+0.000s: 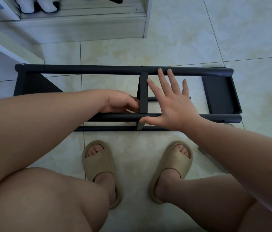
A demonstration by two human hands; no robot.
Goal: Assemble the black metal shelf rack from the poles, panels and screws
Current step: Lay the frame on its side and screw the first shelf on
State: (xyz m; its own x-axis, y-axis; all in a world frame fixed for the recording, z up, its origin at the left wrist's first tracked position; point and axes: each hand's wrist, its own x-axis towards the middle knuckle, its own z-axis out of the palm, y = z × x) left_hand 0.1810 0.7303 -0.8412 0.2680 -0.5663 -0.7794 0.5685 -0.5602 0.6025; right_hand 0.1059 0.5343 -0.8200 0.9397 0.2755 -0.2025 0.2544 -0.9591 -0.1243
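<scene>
So, rack: the black metal shelf rack [98,69] is lying on its side on the pale glossy tiled floor [198,39], long round poles running left to right, just past the feet.
Panels: a narrow black metal middle panel [143,92] stands edge-on between the far pole [198,71] and the near pole [219,118]. A flat black end panel [220,94] sits at the right end, and there's another one at the left end [36,84].
Left hand: the left hand [122,102] is tucked against the middle panel's left side, fingers curled, thumb and fingertips pinching its edge just above the near pole. Can't tell if anything small is in there too.
Right hand: the right hand [170,102] is wide open, fingers straight and spread, holding nothing. Its thumb lies on the near pole and the fingertips reach the far pole, just right of the middle panel.
Feet: tan foam slide sandals [98,164] side by side on the floor, on the near side of the rack.
Background: white wooden cabinet [81,27] up top, with black-and-white shoes [36,4] on its low shelf.
</scene>
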